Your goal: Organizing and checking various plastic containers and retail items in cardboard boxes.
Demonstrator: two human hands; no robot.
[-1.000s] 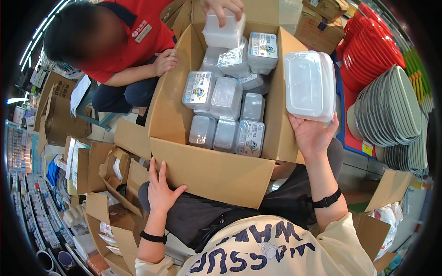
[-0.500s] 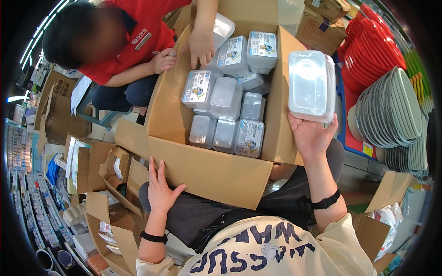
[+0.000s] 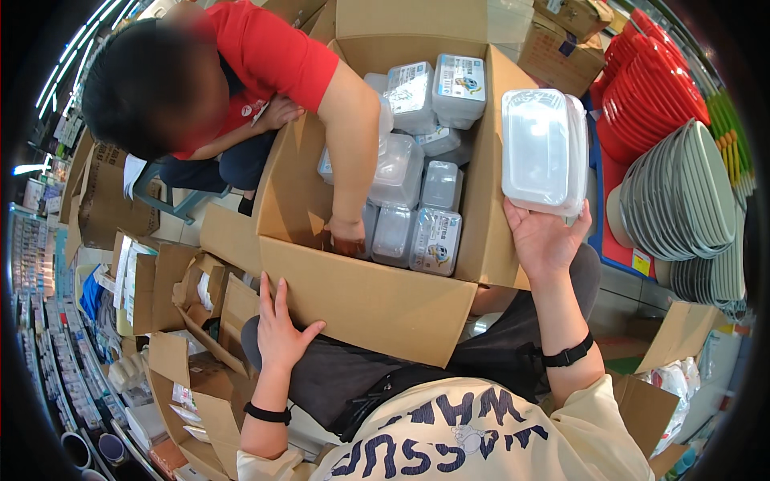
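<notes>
Co-worker's bare forearm [image 3: 353,160] had swung across the open brown cardboard carton [image 3: 369,301] since the prior frame, co-worker's hand [image 3: 347,232] dropping from its far-left side to the near-left corner; fingers partly hidden, so we couldn't tell what they gripped. Our own hands hadn't shifted noticeably. Our right hand [image 3: 547,236] held a clear, lidded, rectangular plastic container pack [image 3: 537,148] up beside the carton's right wall, thumb at one near corner, fingers tucked under the near end. Our left hand [image 3: 282,325] was spread, empty, fingertips at the carton's near-left corner. We judged the pack light, fairly stiff but thin-walled, slick in its glossy wrap; a hard squeeze might dent or crack it. Best hold, we reckoned: across both long sides, or palm beneath; one-end support looked prone to tipping. More clear boxy plastic containers [image 3: 441,186] sat unevenly in the carton, some tilted, some with blue-and-white labels facing up. Carton walls were upright, near flap folded outward over our lap; we couldn't see what it rested on. Room was tight: pale tiled floor, stacked red plastic basins [image 3: 654,96] and nested grey-rimmed white pieces [image 3: 682,188] at right, opened brown cartons [image 3: 164,284] and stocked shelves [image 3: 60,361] at left.
</notes>
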